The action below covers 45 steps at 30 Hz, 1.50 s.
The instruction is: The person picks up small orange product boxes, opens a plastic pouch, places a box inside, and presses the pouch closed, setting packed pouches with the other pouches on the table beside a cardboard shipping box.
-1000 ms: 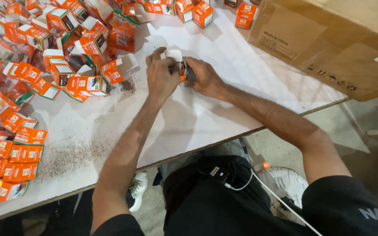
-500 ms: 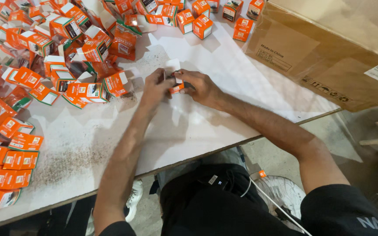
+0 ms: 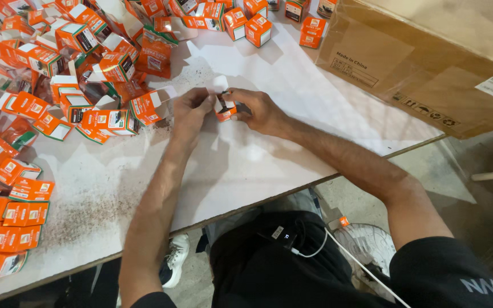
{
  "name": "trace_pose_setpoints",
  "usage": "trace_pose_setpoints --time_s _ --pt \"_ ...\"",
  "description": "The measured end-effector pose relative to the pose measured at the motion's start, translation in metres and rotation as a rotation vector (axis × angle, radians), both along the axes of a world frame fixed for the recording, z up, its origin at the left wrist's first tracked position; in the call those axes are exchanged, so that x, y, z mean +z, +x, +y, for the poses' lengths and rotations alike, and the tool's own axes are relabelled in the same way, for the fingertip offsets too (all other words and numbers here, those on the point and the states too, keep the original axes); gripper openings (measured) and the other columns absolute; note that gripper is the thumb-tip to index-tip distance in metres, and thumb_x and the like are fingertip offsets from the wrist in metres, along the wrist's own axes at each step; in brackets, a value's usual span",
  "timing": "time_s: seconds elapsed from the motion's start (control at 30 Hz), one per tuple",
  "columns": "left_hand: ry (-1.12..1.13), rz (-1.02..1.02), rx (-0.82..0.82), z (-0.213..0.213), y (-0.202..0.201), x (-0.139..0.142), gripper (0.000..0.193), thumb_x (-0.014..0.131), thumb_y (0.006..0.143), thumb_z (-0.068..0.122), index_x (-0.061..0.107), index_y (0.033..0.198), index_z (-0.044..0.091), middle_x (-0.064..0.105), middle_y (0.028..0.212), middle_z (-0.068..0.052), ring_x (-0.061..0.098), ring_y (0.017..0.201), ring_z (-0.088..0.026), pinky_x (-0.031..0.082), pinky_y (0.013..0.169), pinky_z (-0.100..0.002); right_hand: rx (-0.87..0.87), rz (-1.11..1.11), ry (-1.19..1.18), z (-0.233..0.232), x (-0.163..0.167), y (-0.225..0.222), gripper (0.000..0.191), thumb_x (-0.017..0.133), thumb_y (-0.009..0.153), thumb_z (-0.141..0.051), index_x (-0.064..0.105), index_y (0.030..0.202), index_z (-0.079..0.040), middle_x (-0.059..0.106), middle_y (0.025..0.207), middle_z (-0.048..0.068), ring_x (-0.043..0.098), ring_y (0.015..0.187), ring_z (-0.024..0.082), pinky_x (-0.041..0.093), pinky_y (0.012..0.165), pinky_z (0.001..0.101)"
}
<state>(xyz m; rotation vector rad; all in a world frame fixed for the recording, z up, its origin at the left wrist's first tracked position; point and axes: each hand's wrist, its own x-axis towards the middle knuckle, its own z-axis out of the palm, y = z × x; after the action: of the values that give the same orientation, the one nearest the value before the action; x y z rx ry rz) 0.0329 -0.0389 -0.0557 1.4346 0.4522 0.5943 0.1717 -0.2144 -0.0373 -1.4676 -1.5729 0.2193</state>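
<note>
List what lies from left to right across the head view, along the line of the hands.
Pile of orange cartons → left hand → small orange box held between both hands → right hand → bare white table → big brown cardboard box.

Bare forearms, black short-sleeved shirt with pale lettering, black trousers, white cable across lap, white sneaker

Head-mounted view, seen from above.
The table [image 3: 269, 165] is looked down on steeply from close range, with forearms and lap included below.
</note>
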Motion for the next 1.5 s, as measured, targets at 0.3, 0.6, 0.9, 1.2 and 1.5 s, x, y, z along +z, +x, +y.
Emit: trace_pose_setpoints --time_s 0.3,0.6,0.9,1.2,1.5 --pt "0.706 -0.039 -0.006 -0.026 -0.001 0.014 0.043 0.050 0.087 -0.010 0.071 0.123 -0.002 0.075 0.123 -0.016 0.074 0.114 -0.024 0.057 0.097 -0.032 -0.030 0.069 -0.093 -0.001 0.002 0.002 0.050 0.086 0.086 -0.004 0.052 0.123 -0.003 0.071 0.115 0.016 0.072 0.104 0.036 0.057 0.084 0.0409" --pt "0.752 -0.137 -0.085 -0.036 -0.025 0.027 0.029 0.070 0.091 -0.004 0.067 0.120 0.001 0.067 0.138 -0.022 0.059 0.141 -0.036 0.049 0.115 -0.043 -0.018 0.108 -0.093 -0.001 0.005 -0.001 0.054 0.083 0.090 -0.007 0.035 0.115 -0.008 0.068 0.108 0.015 0.071 0.100 0.037 0.055 0.078 0.0416" --pt "1.370 0.042 -0.153 -0.028 -0.044 0.023 0.034 0.080 0.089 0.020 0.066 0.118 0.008 0.045 0.159 -0.018 0.032 0.153 -0.037 0.027 0.123 -0.059 0.019 -0.165 0.066 -0.007 0.004 -0.005 0.042 0.075 0.086 0.004 0.057 0.121 -0.008 0.066 0.127 0.015 0.069 0.106 0.037 0.057 0.085 0.0407" --pt "1.652 0.713 0.406 0.034 -0.078 0.043 0.055 0.074 0.092 0.014 0.057 0.144 0.005 0.060 0.137 -0.019 0.054 0.122 -0.036 0.043 0.103 -0.052 -0.463 -0.507 0.194 0.000 0.008 0.023 0.084 0.088 0.080 -0.018 0.039 0.146 -0.001 0.039 0.152 0.029 0.039 0.141 0.043 0.037 0.116 0.0508" --pt "0.776 0.057 -0.115 0.026 0.021 0.013 0.062 0.072 0.092 0.000 0.052 0.151 0.005 0.068 0.111 -0.014 0.069 0.091 -0.023 0.059 0.079 -0.034 0.014 0.306 -0.109 0.006 -0.022 0.011 0.078 0.070 0.100 -0.017 0.025 0.161 -0.002 0.052 0.155 0.020 0.050 0.150 0.032 0.040 0.125 0.0399"
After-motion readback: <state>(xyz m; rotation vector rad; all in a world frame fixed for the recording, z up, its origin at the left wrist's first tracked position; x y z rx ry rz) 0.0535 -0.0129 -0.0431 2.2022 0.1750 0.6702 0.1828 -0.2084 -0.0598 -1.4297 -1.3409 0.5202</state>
